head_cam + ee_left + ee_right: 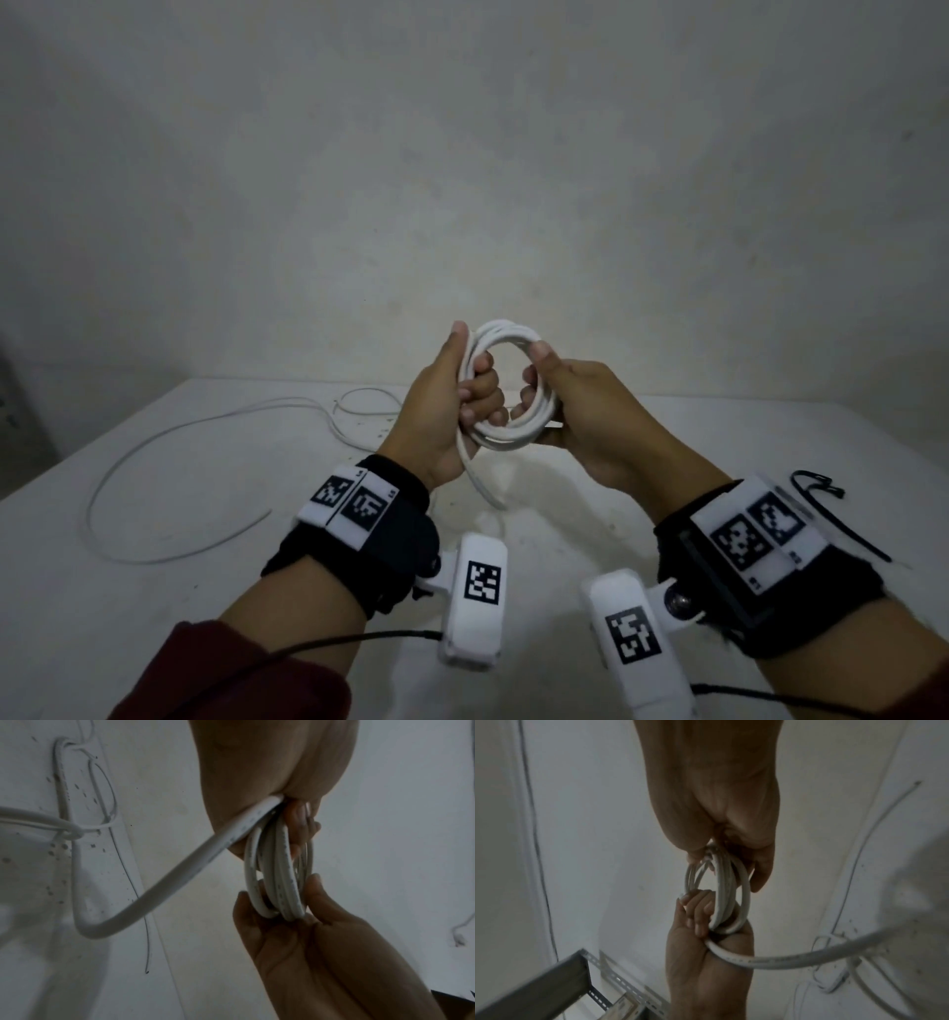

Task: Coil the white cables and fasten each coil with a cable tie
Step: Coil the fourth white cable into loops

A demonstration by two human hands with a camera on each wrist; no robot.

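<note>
Both hands are up above the bench [719,437], sharing one coil of white cable [506,385]. The left hand [447,406] has its fingers curled through the ring, gripping the left side; the right hand [580,411] pinches the right side, thumb on top. The coil's loose tail [480,480] drops toward the bench. A second white cable [154,462] sprawls toward the left edge, and what looks like black cable ties [821,503] lie near the right edge.
</note>
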